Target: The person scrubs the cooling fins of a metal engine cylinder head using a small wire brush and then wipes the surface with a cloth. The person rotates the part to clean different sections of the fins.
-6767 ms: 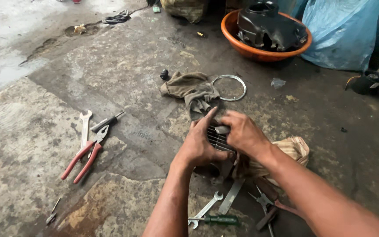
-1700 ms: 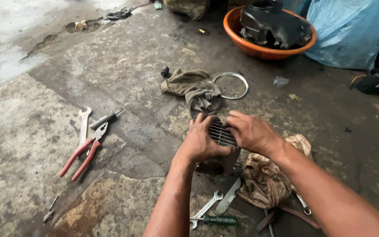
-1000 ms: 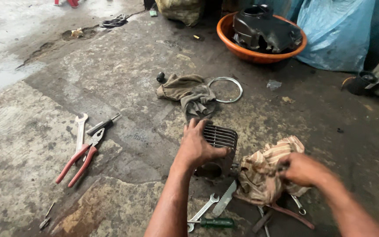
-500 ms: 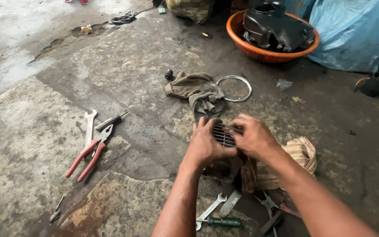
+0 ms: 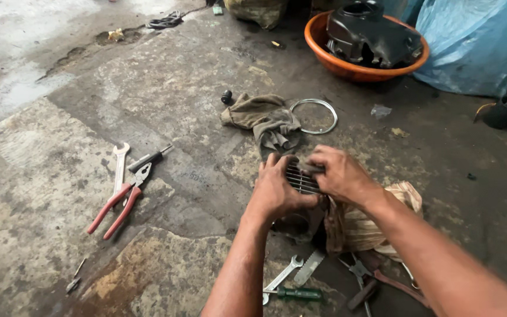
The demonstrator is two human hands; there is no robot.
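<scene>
My right hand [image 5: 342, 174] is back from the striped rag [image 5: 362, 226] & wraps the top of the finned cylinder [image 5: 301, 181] w/ my left hand [image 5: 277, 191] gripping its near side, so it's held 2-handed mid-floor [image 5: 165, 105], nr the grey rag [image 5: 263, 119].

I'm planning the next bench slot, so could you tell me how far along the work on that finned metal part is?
Done: the black cover lies in the orange basin. In hand: the left hand steadies the finned cylinder while the right hand presses a striped rag on its fins. Left: cannot tell how much grime remains.
</scene>
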